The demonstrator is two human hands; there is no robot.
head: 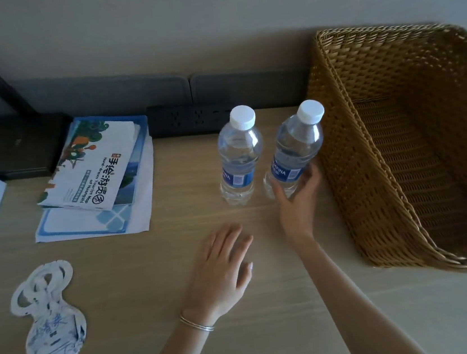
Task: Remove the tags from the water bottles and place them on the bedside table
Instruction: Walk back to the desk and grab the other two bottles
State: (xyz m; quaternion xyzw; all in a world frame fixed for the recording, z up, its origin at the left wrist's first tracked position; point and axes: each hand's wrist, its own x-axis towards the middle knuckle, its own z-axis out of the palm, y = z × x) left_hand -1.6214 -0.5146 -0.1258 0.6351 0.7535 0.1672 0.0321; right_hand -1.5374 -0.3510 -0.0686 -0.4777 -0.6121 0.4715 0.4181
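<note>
**A:** Right grip (296, 198) is wrapped round the lower body of the right bottle (296, 145), thumb on one side, fingers on the other by the label. Left grip (225, 266) holds nothing: fingers straight, palm down, low over the table (275, 333).

**B:** Tags?

**A:** We see the tags (49, 317) lying at the table's front left, well apart from both bottles. Both necks look bare, caps on. We judge the step in hand is setting the right bottle down beside the left bottle (238, 155).

**B:** Recs for doing it well?

**A:** Hold low on the body, lower the base flat, then let go w/o dragging. In our view the bottle leans toward the basket (351, 162), so we'd square it upright first. Leave a gap to its neighbour and to the basket wall so nothing gets knocked. Left grip is free to steady if req'd.

**B:** Limits of view?

**A:** Several.
- The right bottle's base sits behind the hand, so we can't tell if it's touching the table or lifted.
- The tags overlap, so count n/k, and the print is blurred.
- The basket is cut off at the right edge.
- The lean may be partly lens effect.
- The dark box (17, 147) and socket strip (186, 117) at the rear are too dim for detail.
</note>
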